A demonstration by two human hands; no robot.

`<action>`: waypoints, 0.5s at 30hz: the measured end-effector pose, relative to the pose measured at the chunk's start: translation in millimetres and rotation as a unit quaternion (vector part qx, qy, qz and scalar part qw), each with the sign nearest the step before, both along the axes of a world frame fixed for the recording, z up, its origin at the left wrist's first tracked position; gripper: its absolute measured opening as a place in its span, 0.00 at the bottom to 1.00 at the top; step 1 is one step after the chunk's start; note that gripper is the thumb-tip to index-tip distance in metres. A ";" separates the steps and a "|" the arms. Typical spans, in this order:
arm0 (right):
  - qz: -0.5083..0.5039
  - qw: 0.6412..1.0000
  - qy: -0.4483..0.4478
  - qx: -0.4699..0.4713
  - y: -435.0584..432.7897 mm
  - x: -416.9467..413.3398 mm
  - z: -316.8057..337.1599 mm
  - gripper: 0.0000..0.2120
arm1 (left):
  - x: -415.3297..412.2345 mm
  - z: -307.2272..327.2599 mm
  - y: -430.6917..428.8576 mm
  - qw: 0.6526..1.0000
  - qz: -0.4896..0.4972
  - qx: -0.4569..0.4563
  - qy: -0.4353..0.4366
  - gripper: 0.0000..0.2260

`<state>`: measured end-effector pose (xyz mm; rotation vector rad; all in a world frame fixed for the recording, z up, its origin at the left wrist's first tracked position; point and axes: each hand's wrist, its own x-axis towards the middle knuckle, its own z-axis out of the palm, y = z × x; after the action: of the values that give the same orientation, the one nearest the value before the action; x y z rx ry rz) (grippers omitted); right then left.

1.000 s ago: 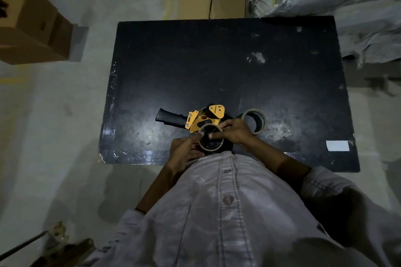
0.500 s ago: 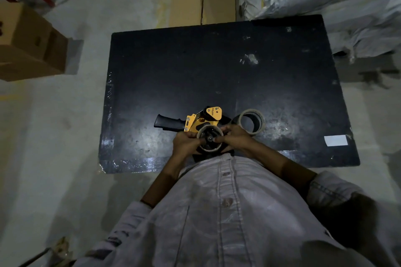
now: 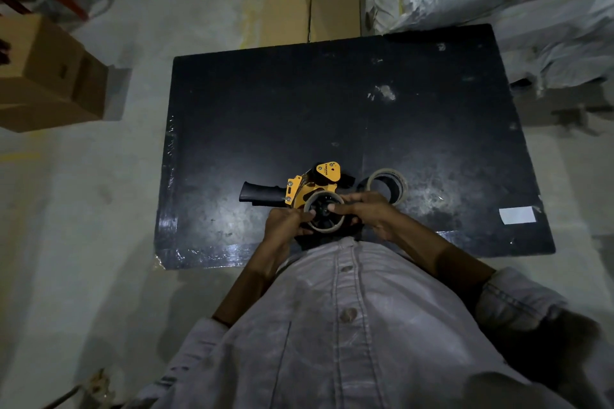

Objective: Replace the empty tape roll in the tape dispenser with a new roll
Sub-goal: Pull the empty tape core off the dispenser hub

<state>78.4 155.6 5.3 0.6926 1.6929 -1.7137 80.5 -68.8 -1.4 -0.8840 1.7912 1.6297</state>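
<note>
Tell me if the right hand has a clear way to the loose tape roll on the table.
Probably yes: the loose tape roll lies just beyond the right hand with nothing between, though that hand is busy at the dispenser.

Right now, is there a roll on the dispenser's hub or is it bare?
On. A thin ring circles the black spoked hub of the tape dispenser, held by the left hand and right hand.

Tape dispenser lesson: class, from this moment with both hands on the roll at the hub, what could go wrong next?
1. The ring may sit crooked on the tape dispenser hub, since the left hand and right hand press from opposite sides.
2. The dispenser lies close to the table near edge and could slide off.
3. The second roll nearby might get mixed up with it.
</note>
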 end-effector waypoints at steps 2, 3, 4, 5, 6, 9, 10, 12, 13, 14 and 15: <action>0.006 1.000 0.007 0.021 0.6 -0.2 4.0 0.17 | 1.4 0.4 1.9 1.000 -0.002 0.001 0.003 0.07; 0.009 1.000 0.008 0.027 0.8 -0.5 4.5 0.17 | 2.0 1.2 2.9 1.000 -0.003 -0.001 0.007 0.06; 0.012 0.999 0.010 0.031 0.8 -0.6 4.4 0.17 | 2.5 1.4 3.2 1.000 -0.005 -0.004 0.011 0.04; 0.016 0.999 0.009 0.036 1.0 -0.8 3.5 0.17 | 3.0 2.1 3.9 1.000 -0.006 -0.008 0.015 0.02; 0.020 0.999 0.005 0.040 1.2 -0.9 3.5 0.17 | 3.2 2.3 4.2 1.000 -0.011 -0.013 0.018 0.03; 0.016 0.999 -0.008 0.048 2.7 -1.5 1.6 0.14 | 2.6 4.0 5.4 0.999 -0.025 -0.014 0.017 0.08; 0.011 0.999 -0.010 0.051 2.4 -1.9 0.2 0.13 | 2.4 3.9 5.5 0.999 -0.029 -0.011 0.015 0.07; 0.004 0.998 -0.015 0.065 1.3 -3.5 -2.6 0.11 | 3.3 3.0 5.8 0.999 -0.032 -0.007 0.009 0.06; 0.006 0.997 -0.016 0.072 0.8 -4.3 -4.2 0.11 | 3.8 4.0 6.6 0.999 -0.033 -0.006 0.007 0.06; 0.008 0.997 -0.019 0.077 0.4 -4.8 -6.2 0.10 | 4.4 5.1 7.8 0.999 -0.033 -0.004 0.008 0.07; 0.008 0.996 -0.023 0.081 0.4 -5.1 -7.7 0.09 | 4.2 6.2 9.4 0.999 -0.035 -0.004 0.009 0.07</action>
<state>73.3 156.1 -2.5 0.7842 1.8140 -1.5487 84.7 -59.4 4.7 -0.8038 1.8219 1.5918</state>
